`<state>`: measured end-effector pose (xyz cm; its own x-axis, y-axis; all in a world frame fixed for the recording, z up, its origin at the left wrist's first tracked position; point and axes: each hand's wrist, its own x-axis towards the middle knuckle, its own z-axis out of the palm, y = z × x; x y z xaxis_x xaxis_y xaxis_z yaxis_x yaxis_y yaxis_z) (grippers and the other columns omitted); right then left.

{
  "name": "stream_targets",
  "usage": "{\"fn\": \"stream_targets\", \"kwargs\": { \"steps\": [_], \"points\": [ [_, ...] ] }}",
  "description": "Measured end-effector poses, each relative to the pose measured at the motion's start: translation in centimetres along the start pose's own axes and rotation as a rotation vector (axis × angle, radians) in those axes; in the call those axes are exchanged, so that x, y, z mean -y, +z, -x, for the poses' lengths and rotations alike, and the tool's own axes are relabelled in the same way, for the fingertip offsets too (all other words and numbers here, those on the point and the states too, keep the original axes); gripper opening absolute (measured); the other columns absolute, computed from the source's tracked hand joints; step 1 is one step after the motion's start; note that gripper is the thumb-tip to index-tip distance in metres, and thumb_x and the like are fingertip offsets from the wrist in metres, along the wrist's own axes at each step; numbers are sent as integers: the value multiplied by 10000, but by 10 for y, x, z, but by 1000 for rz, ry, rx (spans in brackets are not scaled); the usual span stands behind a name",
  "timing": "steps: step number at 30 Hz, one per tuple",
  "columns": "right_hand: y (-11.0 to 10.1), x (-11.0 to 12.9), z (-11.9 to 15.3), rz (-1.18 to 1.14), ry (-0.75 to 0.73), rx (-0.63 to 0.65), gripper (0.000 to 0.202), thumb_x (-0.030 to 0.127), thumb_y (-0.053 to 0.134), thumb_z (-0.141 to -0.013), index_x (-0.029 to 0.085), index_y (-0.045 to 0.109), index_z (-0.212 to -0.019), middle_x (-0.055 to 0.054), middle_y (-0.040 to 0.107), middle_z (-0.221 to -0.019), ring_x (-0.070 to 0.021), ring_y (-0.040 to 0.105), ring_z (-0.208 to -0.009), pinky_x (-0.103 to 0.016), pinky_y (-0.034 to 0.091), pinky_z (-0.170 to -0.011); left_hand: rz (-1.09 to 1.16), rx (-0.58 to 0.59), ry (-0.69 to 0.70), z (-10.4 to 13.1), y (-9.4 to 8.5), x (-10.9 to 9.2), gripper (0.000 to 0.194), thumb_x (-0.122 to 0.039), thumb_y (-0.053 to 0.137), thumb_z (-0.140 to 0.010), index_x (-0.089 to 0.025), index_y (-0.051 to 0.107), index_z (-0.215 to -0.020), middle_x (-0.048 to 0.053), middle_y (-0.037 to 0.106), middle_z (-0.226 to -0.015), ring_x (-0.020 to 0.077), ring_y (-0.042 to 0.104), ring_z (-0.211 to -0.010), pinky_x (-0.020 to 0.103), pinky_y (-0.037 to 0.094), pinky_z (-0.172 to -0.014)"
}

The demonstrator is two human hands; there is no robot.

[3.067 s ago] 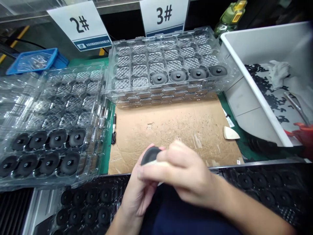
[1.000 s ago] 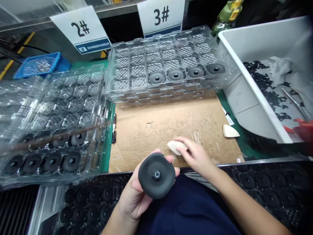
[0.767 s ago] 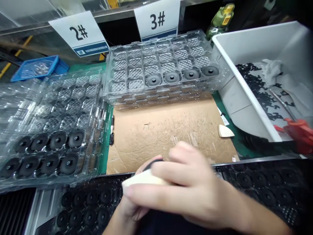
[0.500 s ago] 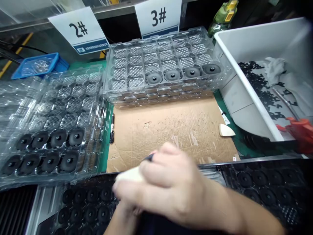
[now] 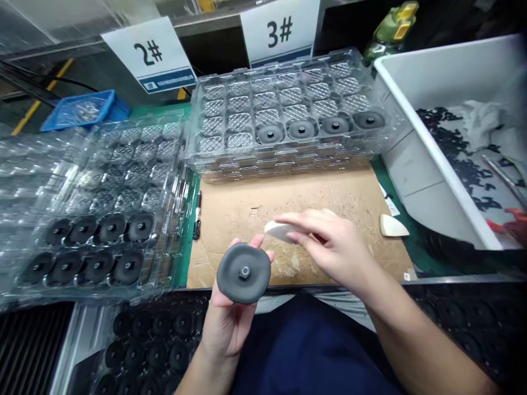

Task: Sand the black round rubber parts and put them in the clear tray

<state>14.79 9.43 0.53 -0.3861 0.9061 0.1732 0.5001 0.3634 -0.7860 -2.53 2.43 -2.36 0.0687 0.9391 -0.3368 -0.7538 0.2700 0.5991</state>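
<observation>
My left hand holds a round black rubber disc by its edge, its face turned up and a small hexagonal stub at its centre. My right hand pinches a white wedge-shaped sponge between thumb and fingers, just up and right of the disc and apart from it. Both hands are above the near part of a cardboard sheet. Another cream wedge sponge lies at the right edge of the cardboard.
A stack of clear blister trays with several black discs stands behind the cardboard; another clear tray is left. A black marker lies between. On the right stands a white bin with small black parts. Dark trays sit below the edge.
My hands, close together and blurred before, have moved apart. The disc now shows face up in my left hand, and the sponge in my right hand is off to its right. The view has shifted slightly.
</observation>
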Motion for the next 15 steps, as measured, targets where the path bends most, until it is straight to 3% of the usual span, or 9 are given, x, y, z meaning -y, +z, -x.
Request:
{"fn": "stream_targets", "kwargs": {
  "steps": [2, 5, 8, 12, 15],
  "points": [
    [13, -25, 12, 0, 124, 1, 287, 207, 479, -892, 289, 581, -1147, 1, 668, -987, -133, 596, -823, -261, 419, -699, 26, 30, 58, 0, -1, -3, 408, -370, 635, -764, -302, 582, -1163, 18, 619, -1218, 212, 612, -1045, 252, 479, -915],
    [42, -56, 35, 6, 139, 72, 284, 202, 470, -884, 296, 596, -1122, 5, 684, -948, -144, 618, -813, -279, 446, -692, 46, 21, 39, -1, -1, -6, 438, -355, 657, -744, -297, 578, -1170, 13, 627, -1207, 230, 584, -1086, 257, 480, -919],
    [52, -62, 44, 42, 151, 63, 269, 195, 469, -877, 278, 615, -1088, -2, 690, -900, -165, 622, -801, -313, 442, -706, 51, 1, -6, -3, 0, -6, 477, -343, 699, -700, -317, 580, -1162, -6, 626, -1207, 232, 590, -1079, 258, 492, -903],
    [23, -16, 28, 25, 159, -150, 288, 218, 454, -895, 252, 558, -1161, -31, 651, -1044, -171, 595, -870, -322, 442, -748, 46, -1, -28, -5, 7, 0, 498, -364, 727, -658, -326, 595, -1136, -11, 629, -1196, 231, 590, -1079, 276, 487, -914],
    [5, 32, 17, -21, -114, -174, 339, 171, 481, -871, 198, 519, -1206, -39, 658, -1019, -161, 590, -860, -315, 433, -759, 10, -42, -89, -4, 9, 4, 519, -365, 726, -671, -330, 571, -1165, -7, 613, -1214, 205, 563, -1111, 254, 466, -927]
  ]
}}
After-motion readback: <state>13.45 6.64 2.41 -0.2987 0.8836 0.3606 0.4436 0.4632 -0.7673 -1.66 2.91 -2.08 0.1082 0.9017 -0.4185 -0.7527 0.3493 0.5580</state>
